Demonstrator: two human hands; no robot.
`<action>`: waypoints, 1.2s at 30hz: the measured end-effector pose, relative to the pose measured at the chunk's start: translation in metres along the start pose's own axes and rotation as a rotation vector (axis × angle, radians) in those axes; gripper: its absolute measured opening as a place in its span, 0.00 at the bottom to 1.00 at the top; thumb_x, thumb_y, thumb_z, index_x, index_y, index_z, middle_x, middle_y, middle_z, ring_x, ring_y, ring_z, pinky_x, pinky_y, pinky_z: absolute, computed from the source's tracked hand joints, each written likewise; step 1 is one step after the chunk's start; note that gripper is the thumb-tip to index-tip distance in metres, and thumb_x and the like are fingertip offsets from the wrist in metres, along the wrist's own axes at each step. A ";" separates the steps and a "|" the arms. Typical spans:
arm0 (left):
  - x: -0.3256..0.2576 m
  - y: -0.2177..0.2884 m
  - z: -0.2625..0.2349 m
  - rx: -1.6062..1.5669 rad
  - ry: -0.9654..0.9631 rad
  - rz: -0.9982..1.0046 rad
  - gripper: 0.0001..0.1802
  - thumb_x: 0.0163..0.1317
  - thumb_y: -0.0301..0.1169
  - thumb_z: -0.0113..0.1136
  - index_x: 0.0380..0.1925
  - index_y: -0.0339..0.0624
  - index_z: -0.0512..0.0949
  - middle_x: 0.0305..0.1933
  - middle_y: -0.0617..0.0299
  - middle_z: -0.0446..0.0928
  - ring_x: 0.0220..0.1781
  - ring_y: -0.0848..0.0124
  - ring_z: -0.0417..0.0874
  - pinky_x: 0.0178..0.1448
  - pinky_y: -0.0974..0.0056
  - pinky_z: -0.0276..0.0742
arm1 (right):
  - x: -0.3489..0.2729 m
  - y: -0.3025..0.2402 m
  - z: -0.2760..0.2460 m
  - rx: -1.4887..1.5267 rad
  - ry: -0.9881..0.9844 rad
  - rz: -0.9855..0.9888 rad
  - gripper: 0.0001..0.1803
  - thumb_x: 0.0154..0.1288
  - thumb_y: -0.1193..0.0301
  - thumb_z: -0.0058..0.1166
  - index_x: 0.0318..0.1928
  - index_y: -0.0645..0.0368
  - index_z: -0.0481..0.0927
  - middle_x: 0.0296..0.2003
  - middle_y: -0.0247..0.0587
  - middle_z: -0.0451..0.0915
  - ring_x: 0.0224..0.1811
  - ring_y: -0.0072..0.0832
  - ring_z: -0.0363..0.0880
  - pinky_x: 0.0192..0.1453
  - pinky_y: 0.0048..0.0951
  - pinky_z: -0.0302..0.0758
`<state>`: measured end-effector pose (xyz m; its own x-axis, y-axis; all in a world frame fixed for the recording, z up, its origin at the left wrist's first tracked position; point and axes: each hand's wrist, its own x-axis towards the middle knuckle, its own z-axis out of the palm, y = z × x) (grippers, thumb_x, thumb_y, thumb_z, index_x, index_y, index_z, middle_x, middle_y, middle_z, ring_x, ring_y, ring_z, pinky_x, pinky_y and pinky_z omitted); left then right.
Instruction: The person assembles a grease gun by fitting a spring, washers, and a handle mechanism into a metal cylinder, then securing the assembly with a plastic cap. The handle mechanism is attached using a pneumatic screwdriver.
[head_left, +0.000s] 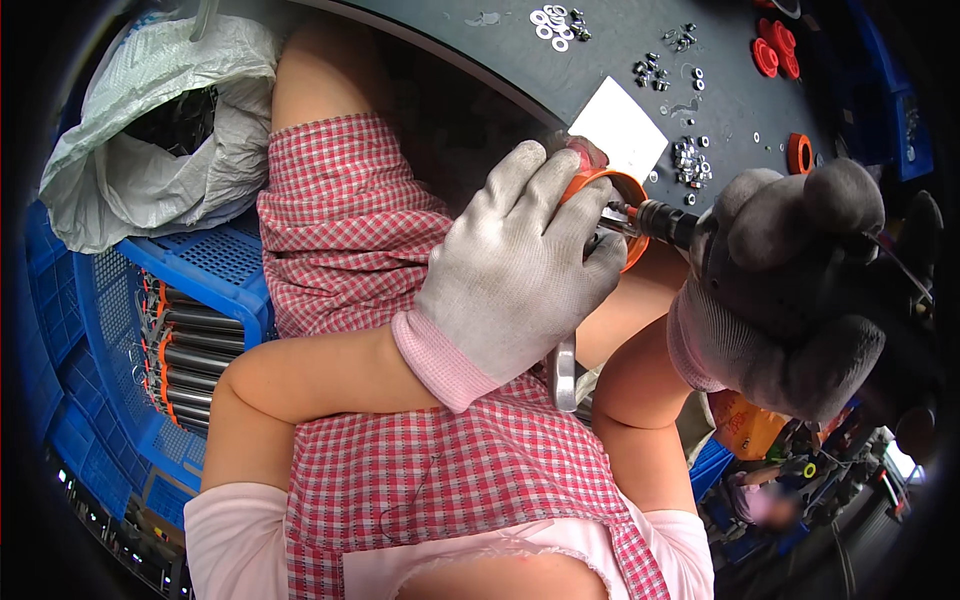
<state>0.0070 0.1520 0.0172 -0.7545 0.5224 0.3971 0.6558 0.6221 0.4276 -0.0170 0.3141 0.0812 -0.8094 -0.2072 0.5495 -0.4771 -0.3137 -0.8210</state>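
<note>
Evidently, the orange ring (640,247) sits in front of the person, above the lap by the counter's (610,58) edge, with the left grip (520,265) wrapped over its near side. It looks light and stiff, probably smooth plastic, so bare fingers might slip; the outer wall seems the best hold, keeping fingertips off the driver's (670,223) tip inside. The driver looks heavier, best held by its dark body, where the right grip (765,285) is clasped.
</note>
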 end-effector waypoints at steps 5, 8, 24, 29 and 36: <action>0.001 0.002 -0.004 0.002 -0.014 -0.010 0.11 0.47 0.33 0.61 0.34 0.56 0.78 0.46 0.61 0.74 0.53 0.51 0.71 0.50 0.56 0.76 | -0.009 -0.016 0.005 -0.006 0.114 0.072 0.30 0.60 0.52 0.50 0.58 0.54 0.62 0.45 0.43 0.71 0.29 0.26 0.67 0.29 0.26 0.67; 0.002 0.002 -0.006 -0.006 -0.026 -0.010 0.12 0.46 0.32 0.62 0.34 0.56 0.78 0.47 0.61 0.74 0.54 0.51 0.71 0.52 0.54 0.75 | -0.012 -0.030 0.005 -0.029 0.203 0.086 0.28 0.58 0.52 0.53 0.51 0.55 0.66 0.39 0.38 0.71 0.28 0.24 0.66 0.28 0.24 0.65; 0.111 -0.051 0.018 -0.062 -0.020 0.225 0.12 0.50 0.35 0.63 0.37 0.50 0.80 0.51 0.63 0.74 0.62 0.58 0.68 0.67 0.51 0.58 | -0.072 -0.033 -0.012 0.192 0.689 -0.296 0.32 0.64 0.63 0.50 0.65 0.59 0.58 0.45 0.55 0.74 0.28 0.32 0.77 0.28 0.31 0.73; 0.157 -0.051 0.047 0.318 -0.301 0.254 0.16 0.45 0.43 0.68 0.34 0.52 0.82 0.56 0.66 0.73 0.66 0.64 0.65 0.71 0.50 0.52 | -0.081 -0.038 -0.007 0.174 0.676 -0.356 0.31 0.65 0.63 0.50 0.65 0.60 0.58 0.45 0.55 0.75 0.27 0.32 0.78 0.28 0.31 0.73; 0.156 -0.052 0.054 0.376 -0.239 0.317 0.08 0.49 0.37 0.65 0.30 0.52 0.82 0.54 0.68 0.74 0.66 0.67 0.65 0.71 0.51 0.51 | -0.096 -0.041 -0.010 0.172 0.723 -0.385 0.31 0.64 0.64 0.51 0.64 0.61 0.59 0.46 0.56 0.75 0.28 0.33 0.79 0.31 0.34 0.73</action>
<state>-0.1459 0.2322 0.0131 -0.5347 0.8087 0.2451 0.8312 0.5556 -0.0202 0.0769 0.3561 0.0603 -0.6485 0.5706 0.5038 -0.7539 -0.3902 -0.5285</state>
